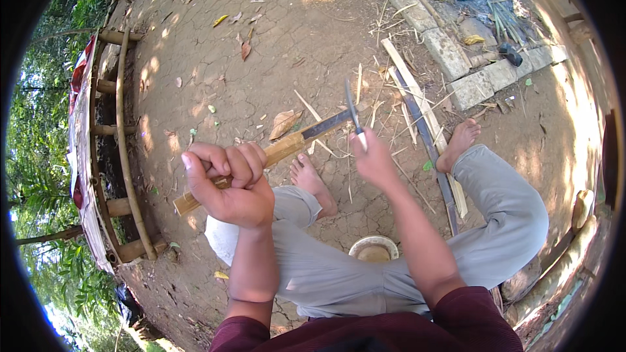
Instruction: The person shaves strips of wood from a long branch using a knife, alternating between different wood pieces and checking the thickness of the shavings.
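Wood stick [284,150] sits tight in the left hand [236,182]; the right hand [376,161] squeezes a curved knife [353,105] by the stick's dark end [326,124].

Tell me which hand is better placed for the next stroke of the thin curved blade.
Probably the right hand: it holds the thin curved blade, which stands at the dark end of the yellowish piece. The left hand is occupied, closed around that piece nearer its other end.

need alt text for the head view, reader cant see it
A person's left hand grips a wooden shaft with a dark flat end, and the right hand holds a curved knife at that end. Bare feet rest on cracked dirt near split wood strips.
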`<state>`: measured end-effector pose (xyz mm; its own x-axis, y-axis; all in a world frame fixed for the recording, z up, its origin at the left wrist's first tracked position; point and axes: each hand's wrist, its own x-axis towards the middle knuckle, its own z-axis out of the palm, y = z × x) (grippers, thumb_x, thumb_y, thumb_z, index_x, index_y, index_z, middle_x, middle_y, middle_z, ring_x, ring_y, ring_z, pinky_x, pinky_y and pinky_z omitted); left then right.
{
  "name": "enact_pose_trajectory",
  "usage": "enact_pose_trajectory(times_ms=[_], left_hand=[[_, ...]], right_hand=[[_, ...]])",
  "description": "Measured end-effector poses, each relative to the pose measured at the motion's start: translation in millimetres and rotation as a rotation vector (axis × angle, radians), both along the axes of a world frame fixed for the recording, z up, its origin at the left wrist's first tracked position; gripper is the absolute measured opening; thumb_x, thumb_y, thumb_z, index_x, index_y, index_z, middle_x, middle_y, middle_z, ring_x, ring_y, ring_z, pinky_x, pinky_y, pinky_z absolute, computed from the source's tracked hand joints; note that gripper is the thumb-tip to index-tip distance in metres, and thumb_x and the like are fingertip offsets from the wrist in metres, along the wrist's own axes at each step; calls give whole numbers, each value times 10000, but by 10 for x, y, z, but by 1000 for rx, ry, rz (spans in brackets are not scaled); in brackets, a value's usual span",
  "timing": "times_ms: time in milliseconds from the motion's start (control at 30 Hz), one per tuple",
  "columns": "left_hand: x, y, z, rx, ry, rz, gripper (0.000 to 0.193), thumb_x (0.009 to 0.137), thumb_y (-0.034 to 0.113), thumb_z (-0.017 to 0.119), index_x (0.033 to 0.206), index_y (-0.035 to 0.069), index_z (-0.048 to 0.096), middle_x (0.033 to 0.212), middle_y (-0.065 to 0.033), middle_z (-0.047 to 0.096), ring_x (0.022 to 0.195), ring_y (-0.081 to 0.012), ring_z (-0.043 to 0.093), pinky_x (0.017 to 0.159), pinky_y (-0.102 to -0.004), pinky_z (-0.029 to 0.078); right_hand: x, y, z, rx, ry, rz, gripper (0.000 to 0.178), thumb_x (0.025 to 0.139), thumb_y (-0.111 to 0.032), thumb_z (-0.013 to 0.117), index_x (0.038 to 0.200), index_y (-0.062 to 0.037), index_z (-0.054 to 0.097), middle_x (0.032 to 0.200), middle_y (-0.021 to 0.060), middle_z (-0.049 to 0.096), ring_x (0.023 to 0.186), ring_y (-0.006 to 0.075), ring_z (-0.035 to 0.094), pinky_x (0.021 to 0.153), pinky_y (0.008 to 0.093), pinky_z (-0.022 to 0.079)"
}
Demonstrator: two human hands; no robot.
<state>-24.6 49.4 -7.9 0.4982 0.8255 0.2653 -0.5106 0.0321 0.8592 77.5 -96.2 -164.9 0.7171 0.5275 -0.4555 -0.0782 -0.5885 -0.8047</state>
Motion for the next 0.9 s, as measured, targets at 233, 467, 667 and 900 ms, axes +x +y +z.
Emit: enact_pose_trajectory(times_ms=[233,467,667,900], left_hand=[[-68,-53,35,-50,-2,15,432,1070,391,262,746,122,357,462,41,207,399,-95,155,443,-293,213],[-136,-138,-5,32,5,-70,423,1077,414,215,875,82,384,480,26,235,406,-93,217,439,-290,261],[-103,-342,-124,165,-62,-109,492,1055,520,197,935,80,380,495,23,261,411,-92,221,440,-281,255],[-182,-599,-102,294,10,-323,575,993,614,260,914,73,439,529,22,317,447,-90,251,463,-281,281]], right_hand=[[-384,-350,1114,707,87,-223,195,989,-209,578,922,-29,541,707,16,524,637,80,482,565,267,391],[185,-924,1539,169,-293,379,229,957,-225,622,863,-29,552,633,62,560,530,179,542,497,344,413],[434,-1186,1310,-216,-627,1000,308,941,-335,598,892,-31,581,731,158,654,670,373,660,601,475,524],[540,-1172,1530,-45,-545,861,240,939,-260,589,900,-24,572,740,135,639,708,321,658,597,429,506]])
